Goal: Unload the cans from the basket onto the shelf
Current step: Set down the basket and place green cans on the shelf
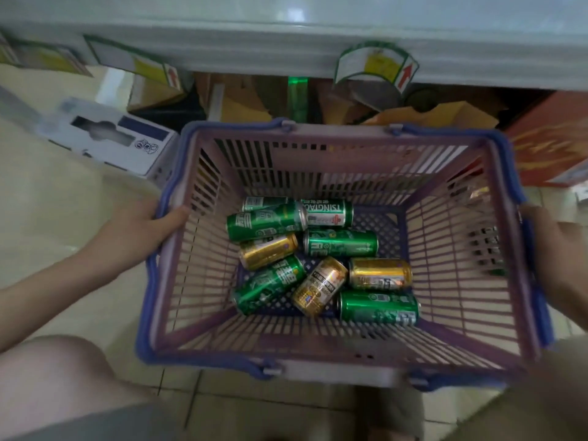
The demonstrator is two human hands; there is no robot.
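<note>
a basket (pixel 334 135) of lilac plastic with blue rim and folded handles is held between the two hands, well apart from each other. its left rim is gripped by the left hand (pixel 149 227), the thumb hooked over the edge to the inside. its right rim is gripped by the right hand (pixel 553 243), which is blurred; the fingers are hidden outside the wall.

nine cans (pixel 340 242) are seen lying on their sides on the basket's floor, touching in a loose heap: six green, three gold (pixel 380 273). one green can (pixel 327 213) at the far side is marked tsingtao.

just beyond the basket a pale shelf (pixel 254 43) edge is seen, with curled price tags (pixel 375 63) hung from it and cardboard stowed below. a white box (pixel 108 135) is set at the left, a red carton (pixel 553 144) at the right. a bare knee (pixel 57 377) is seen over the tiled floor (pixel 254 409).
</note>
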